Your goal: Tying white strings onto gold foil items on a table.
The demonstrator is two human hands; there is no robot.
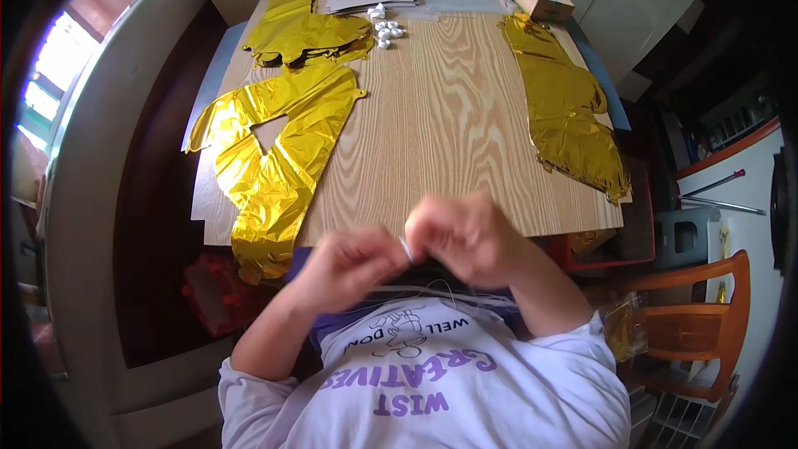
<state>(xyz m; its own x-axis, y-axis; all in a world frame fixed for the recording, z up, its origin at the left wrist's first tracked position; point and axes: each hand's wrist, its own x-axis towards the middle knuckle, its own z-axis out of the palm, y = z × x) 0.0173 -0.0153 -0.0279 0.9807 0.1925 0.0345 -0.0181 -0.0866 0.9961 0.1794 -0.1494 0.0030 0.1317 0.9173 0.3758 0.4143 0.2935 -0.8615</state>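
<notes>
Evidently, a short bit of white string (407,250) spans the small gap between the left hand (353,264) and the right hand (465,237), at the near edge of the tabletop (424,116). Its visible length slants steeply, and fingertips flank it closely on both sides, so neither hand is clearly nearer. Both hands have their fingers curled in and seem to pinch the string, though blur leaves the exact grip uncertain. Beyond the left hand, a flat gold foil balloon (312,129) lies lengthwise along the tabletop's left edge, its lower end hanging past the near edge; more gold foil (565,104) lies along the right edge, well apart from the right hand.
</notes>
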